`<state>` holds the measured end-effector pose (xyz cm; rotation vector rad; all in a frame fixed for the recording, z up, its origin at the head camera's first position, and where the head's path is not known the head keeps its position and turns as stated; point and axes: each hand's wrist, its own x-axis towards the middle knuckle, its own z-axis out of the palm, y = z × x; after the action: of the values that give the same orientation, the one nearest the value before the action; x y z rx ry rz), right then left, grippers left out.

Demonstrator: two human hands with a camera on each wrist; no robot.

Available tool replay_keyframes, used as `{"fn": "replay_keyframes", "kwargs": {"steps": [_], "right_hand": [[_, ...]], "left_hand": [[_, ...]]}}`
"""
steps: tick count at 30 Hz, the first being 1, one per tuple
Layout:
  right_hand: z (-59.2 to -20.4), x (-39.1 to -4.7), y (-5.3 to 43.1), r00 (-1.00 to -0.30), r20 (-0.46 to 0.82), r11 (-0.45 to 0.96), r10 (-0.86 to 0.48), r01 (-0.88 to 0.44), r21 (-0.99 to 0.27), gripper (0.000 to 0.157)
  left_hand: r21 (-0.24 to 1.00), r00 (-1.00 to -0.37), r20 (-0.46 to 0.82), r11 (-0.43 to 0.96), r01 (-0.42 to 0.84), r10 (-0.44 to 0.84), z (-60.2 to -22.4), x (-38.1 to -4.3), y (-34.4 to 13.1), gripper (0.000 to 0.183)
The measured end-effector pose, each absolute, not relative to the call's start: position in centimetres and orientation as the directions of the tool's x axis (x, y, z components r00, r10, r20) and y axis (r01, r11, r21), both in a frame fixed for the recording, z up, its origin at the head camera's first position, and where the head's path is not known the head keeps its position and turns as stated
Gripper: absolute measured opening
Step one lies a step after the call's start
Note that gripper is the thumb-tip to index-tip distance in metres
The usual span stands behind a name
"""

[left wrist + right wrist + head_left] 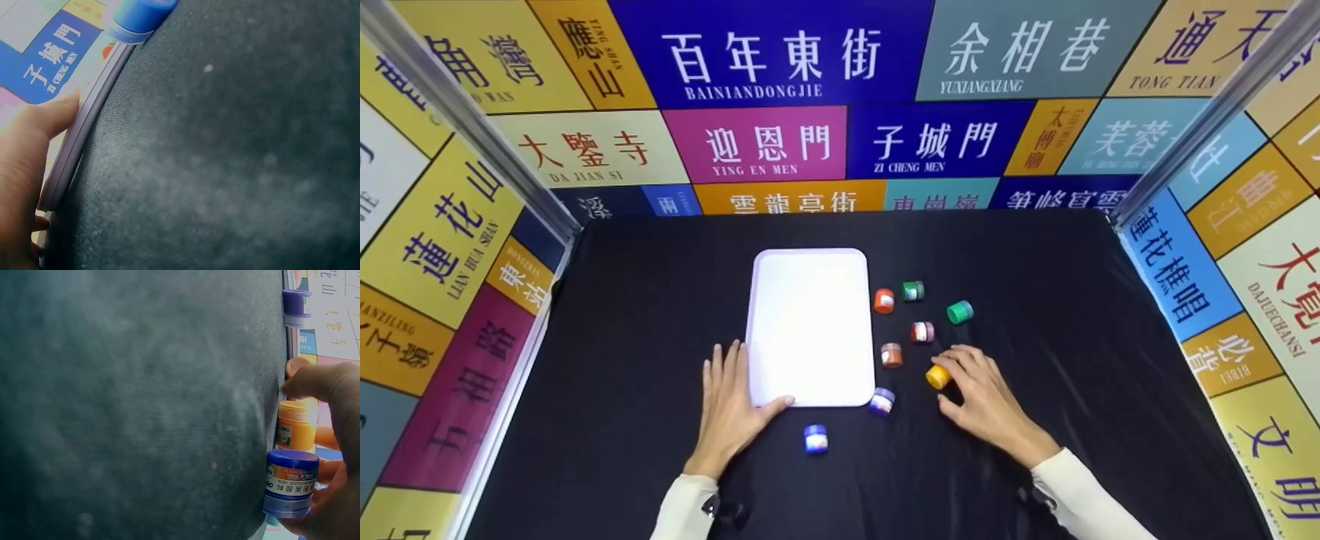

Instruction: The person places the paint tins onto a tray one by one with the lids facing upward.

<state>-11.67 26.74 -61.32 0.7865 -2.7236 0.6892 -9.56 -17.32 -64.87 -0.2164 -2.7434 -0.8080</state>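
Note:
A white board (810,330) with rounded corners and a pale lilac rim lies flat. My left hand (730,397) rests at its lower left corner, fingers straight along the left edge, thumb over the near rim. My right hand (986,397) arches over a yellow paint jar (937,376) lying on its side. The index finger touches this jar; the thumb stands a little apart from it. In the right wrist view a labelled blue paint jar (291,484) sits beside the yellow one, against the curled fingers; in the head view the hand hides it.
Right of the board lie an orange jar (884,301), a brown jar (892,355), a dark red jar (922,331) and two green jars (913,291). A purple jar (883,401) lies at its lower right corner, a blue-violet jar (815,439) nearer me. Printed panels surround the black-covered table (645,300).

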Motion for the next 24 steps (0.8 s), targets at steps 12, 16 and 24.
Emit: {"fn": "replay_keyframes", "kwargs": {"steps": [12,16,24], "right_hand": [[-61.0,-13.1,26.1,-0.812,0.359,0.715,-0.459,-0.578,-0.393,0.043],[-60.9,-13.5,25.9,-0.819,0.372,0.708,-0.437,-0.568,-0.419,0.042],[-60.8,-14.1,24.6,-0.825,0.401,0.697,-0.398,-0.556,-0.453,0.035]], "left_hand": [[0.507,-0.954,0.288,0.832,0.224,0.081,-64.8,-9.4,-17.7,0.134],[0.506,-0.955,0.287,0.834,0.221,0.078,-64.9,-9.3,-17.7,0.133],[0.498,-0.955,0.286,0.839,0.218,0.079,-64.9,-9.3,-17.8,0.135]]}}
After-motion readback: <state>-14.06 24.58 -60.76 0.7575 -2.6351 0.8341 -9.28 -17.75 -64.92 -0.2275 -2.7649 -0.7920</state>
